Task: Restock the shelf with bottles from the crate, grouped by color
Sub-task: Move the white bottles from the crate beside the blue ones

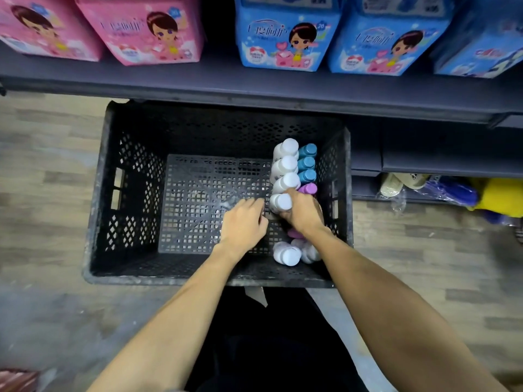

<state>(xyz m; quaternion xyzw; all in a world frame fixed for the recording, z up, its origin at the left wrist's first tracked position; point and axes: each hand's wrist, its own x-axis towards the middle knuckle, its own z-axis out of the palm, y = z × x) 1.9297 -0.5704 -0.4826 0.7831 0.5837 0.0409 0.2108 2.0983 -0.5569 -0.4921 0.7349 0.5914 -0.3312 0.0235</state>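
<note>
At nine o'clock lies bare wood-look floor (pixel 42 193), and above it, at ten and eleven, two pink packages (pixel 141 32) stand on the dark shelf (pixel 254 83). In the middle sits the black lattice crate (pixel 133 193), pushed against the shelf's foot, its left half bare. The left hand (pixel 243 224) reaches down into the crate, fingers curled loosely over the mesh floor with nothing in its grasp, just beside the bottles. At the crate's three o'clock side stands a column of white bottles (pixel 285 165), with blue bottles (pixel 307 162) touching them nearer the wall and a purple bottle (pixel 308 189) below those. The right hand (pixel 301 213) is closed around the nearest upright white bottle (pixel 280 202); another purple one (pixel 294 233) shows partly under its wrist. Toward five o'clock in the crate two more white bottles (pixel 288 254) lean together. Blue packages (pixel 285 38) fill the shelf at one o'clock, and slippers (pixel 402 183) lie low at three.
</note>
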